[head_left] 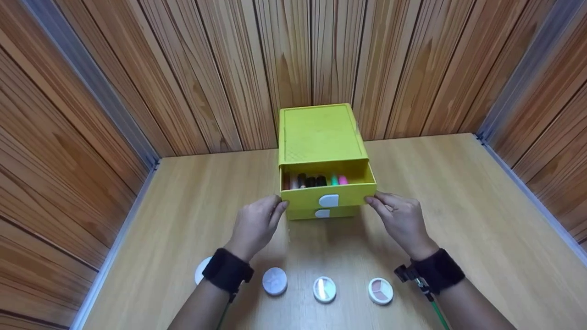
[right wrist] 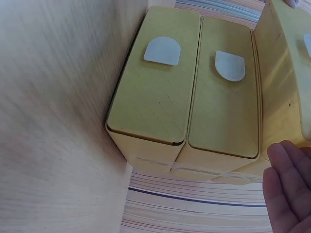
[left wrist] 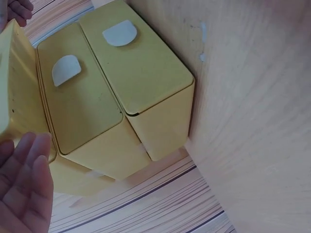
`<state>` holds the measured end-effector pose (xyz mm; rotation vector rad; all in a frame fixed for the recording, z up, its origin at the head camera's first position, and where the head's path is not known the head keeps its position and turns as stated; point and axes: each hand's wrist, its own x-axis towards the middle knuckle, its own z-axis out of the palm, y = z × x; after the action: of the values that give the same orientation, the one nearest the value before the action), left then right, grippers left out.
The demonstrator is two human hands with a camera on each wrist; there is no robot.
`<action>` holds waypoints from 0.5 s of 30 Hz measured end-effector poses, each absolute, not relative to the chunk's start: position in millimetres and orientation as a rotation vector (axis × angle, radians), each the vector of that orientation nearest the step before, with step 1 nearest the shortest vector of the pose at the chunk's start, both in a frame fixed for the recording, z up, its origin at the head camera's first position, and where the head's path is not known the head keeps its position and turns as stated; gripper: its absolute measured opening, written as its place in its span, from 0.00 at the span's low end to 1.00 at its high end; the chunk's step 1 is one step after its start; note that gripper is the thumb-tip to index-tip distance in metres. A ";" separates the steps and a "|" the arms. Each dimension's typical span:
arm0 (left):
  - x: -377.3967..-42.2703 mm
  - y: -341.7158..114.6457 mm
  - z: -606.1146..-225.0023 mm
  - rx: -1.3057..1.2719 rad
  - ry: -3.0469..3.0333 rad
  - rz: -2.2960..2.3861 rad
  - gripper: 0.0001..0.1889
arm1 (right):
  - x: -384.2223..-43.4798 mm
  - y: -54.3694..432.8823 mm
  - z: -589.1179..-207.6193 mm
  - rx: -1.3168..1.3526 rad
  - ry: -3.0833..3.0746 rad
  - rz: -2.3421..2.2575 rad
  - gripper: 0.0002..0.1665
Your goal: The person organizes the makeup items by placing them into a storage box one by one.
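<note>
The yellow cabinet [head_left: 321, 133] stands on the wooden table [head_left: 192, 197], and its top drawer [head_left: 302, 198] is pulled out toward the person. The left hand [head_left: 254, 224] holds this drawer at the front corner on the cabinet's left side; the right hand [head_left: 402, 222] holds it at the corner on the cabinet's right. Inside the cabinet's drawer there are several tube-like items [head_left: 321, 181], with dark, green and pink ends. In front of the cabinet, four round containers [head_left: 274, 281] make a loose row. Behind the cabinet there is a plank wall [head_left: 229, 68].
</note>
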<state>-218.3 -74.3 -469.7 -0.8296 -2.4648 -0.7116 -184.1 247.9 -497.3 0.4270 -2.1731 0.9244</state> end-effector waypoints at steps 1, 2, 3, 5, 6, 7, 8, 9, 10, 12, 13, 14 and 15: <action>-220.3 -73.5 -469.1 -0.821 -2.471 -0.710 0.16 | -186.2 247.8 -497.4 0.415 -2.177 0.926 0.12; -222.5 -72.7 -468.8 -0.812 -2.475 -0.708 0.16 | -188.5 247.7 -497.4 0.406 -2.182 0.924 0.12; -224.6 -72.0 -468.4 -0.805 -2.481 -0.710 0.16 | -191.0 247.6 -497.7 0.403 -2.181 0.922 0.11; -229.5 -70.8 -467.9 -0.794 -2.491 -0.711 0.17 | -196.2 247.6 -497.7 0.397 -2.178 0.909 0.11; -231.9 -70.3 -467.2 -0.790 -2.491 -0.710 0.17 | -198.8 247.5 -497.4 0.393 -2.177 0.895 0.11; -234.4 -69.6 -466.4 -0.785 -2.493 -0.709 0.17 | -201.4 247.4 -496.9 0.389 -2.177 0.884 0.11; -236.9 -68.9 -465.8 -0.779 -2.496 -0.708 0.17 | -203.9 247.0 -496.1 0.388 -2.174 0.877 0.10; -239.2 -68.4 -465.0 -0.773 -2.500 -0.707 0.16 | -206.2 246.5 -495.4 0.382 -2.173 0.872 0.10; -241.3 -67.8 -464.0 -0.768 -2.501 -0.704 0.16 | -208.1 245.9 -494.4 0.373 -2.178 0.870 0.10; -244.9 -66.9 -462.9 -0.753 -2.508 -0.697 0.16 | -211.4 244.6 -492.7 0.355 -2.191 0.872 0.11; -246.7 -66.6 -462.6 -0.745 -2.513 -0.696 0.15 | -212.9 243.9 -491.9 0.346 -2.199 0.876 0.11; -248.2 -66.4 -462.0 -0.738 -2.518 -0.695 0.15 | -214.2 243.3 -491.2 0.336 -2.207 0.877 0.12; -249.7 -66.4 -461.7 -0.732 -2.522 -0.694 0.15 | -215.5 242.9 -490.5 0.328 -2.214 0.875 0.12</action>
<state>-249.7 -66.4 -461.7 -0.7319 -2.5218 -0.6936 -215.5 242.9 -490.5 0.3277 -2.2144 0.8746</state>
